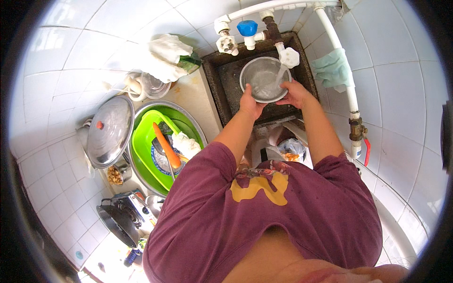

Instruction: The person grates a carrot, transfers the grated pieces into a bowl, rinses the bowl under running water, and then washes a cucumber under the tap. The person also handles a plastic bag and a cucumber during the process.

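Note:
A round metal bowl is held over a dark stone sink by both hands. My left hand grips the rim at the lower left, thumb on top. At the lower right, my right hand has hold of the same rim. Water runs from a tap with a white knob into the bowl, where the surface looks stirred and bubbly. The fingers under the bowl are mostly hidden.
Left of the sink, a metal basin holds a green plastic tub with a carrot across it. A pot lid leans nearby, beyond it a black wok. A blue-knobbed tap and pipes overhang the sink; a cloth hangs right.

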A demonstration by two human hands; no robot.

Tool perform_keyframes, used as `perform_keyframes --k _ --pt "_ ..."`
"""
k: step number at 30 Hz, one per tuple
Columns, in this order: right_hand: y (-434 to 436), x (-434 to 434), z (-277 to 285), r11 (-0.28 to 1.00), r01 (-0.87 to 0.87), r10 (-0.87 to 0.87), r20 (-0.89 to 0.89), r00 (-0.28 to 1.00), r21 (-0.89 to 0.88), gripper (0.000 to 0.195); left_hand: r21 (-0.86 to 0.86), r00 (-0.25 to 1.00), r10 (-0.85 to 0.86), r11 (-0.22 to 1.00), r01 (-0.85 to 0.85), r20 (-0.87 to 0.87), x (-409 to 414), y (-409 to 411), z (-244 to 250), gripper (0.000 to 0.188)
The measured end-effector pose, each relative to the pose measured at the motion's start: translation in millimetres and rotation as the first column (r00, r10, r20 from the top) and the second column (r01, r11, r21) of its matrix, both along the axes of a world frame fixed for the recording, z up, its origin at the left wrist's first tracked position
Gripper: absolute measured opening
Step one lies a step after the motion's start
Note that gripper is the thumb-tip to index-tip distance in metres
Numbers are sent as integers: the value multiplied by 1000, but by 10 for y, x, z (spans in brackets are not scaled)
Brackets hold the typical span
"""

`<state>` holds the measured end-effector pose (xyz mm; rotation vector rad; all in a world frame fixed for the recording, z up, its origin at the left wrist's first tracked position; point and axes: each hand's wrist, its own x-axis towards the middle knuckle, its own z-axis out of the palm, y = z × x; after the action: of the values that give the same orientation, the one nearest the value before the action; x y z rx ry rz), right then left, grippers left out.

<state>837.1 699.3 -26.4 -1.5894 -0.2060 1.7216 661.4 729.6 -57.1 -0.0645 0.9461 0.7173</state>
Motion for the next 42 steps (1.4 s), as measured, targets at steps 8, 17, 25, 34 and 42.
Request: perform_keyframes --k 8,17,25,34,42 --pt "-209 -103 -25 989 -145 105 641 760 10 71 -45 98 -314 418 907 -944 102 315 -327 46" --pt "-190 -124 500 997 -74 75 125 989 -12 55 -143 -72 251 -280 949 -965 484 747 418 70" --pt "-58 -115 327 988 106 -130 248 960 108 54 -200 -129 168 -536 820 -977 575 365 141 71" --pt "56 -50 117 983 30 -83 297 951 179 48 317 134 -329 -604 731 -935 392 366 -88 63" --pt "-106 -105 96 990 121 -137 280 950 72 45 31 -128 -185 -673 739 -974 127 261 679 84"
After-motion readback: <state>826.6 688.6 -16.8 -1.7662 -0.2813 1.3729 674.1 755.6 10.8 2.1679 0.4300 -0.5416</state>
